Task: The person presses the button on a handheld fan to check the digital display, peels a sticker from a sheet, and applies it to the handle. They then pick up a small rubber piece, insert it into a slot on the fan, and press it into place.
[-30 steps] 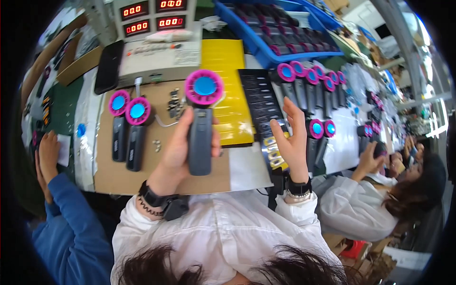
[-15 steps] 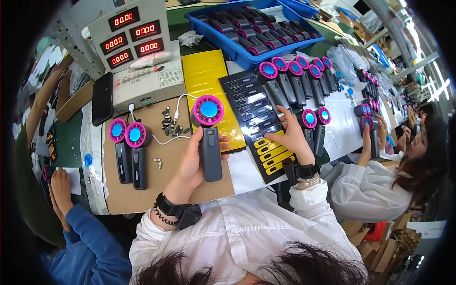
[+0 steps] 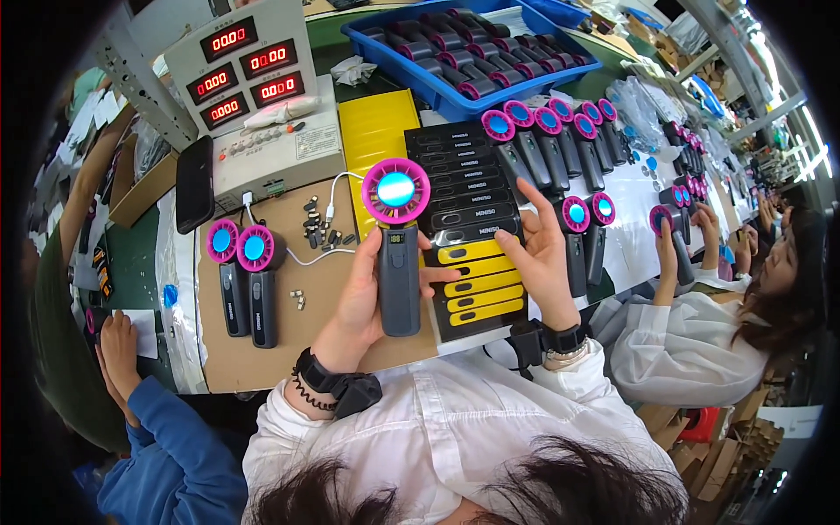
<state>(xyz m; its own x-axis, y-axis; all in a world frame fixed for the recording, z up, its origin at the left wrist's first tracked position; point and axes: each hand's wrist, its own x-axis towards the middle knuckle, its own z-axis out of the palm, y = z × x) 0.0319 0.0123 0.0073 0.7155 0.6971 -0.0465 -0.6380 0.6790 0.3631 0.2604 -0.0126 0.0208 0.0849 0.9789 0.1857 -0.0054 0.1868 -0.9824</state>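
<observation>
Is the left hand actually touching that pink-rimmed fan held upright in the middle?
Touching. The head view shows the left hand around the pink-rimmed fan, thumb against one side and fingers coming out past the other.

Your left hand (image 3: 359, 293) holds a dark-grey handheld fan with a round pink-rimmed head and blue centre (image 3: 399, 271), head pointing away. Below your right thumb lies a flat, glossy black strip sheet (image 3: 465, 234), its near rows yellow.

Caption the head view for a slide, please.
Left hand grips a fan; right hand, open, is at the label sheet.
</observation>
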